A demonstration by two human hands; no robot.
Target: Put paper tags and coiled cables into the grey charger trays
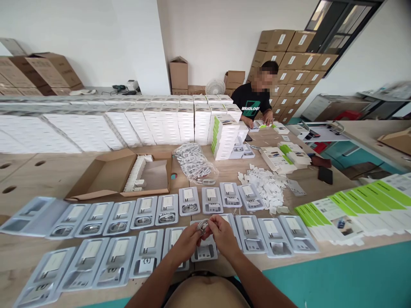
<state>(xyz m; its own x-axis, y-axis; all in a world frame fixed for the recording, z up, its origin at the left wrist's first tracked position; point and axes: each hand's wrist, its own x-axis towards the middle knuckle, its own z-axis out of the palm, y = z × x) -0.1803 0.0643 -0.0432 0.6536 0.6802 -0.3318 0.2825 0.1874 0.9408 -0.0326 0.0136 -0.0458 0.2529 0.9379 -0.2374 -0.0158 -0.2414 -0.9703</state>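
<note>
Between both hands a coiled white charging cable is held above the near row of trays. My left hand has its fingers closed on the coil from the left. From the right, my right hand pinches the same cable. Right below lies a pale grey-blue plastic tray with a small printed card in it, partly covered by my hands. Similar trays fill two rows; each holds a white charger block. Several in the far row also contain a coiled cable.
A clear bag of cables lies beyond the trays, beside an open carton. Loose white cards are heaped to its right. Green-and-white boxes line the right edge. Stacked white boxes form a wall behind; a co-worker handles boxes there.
</note>
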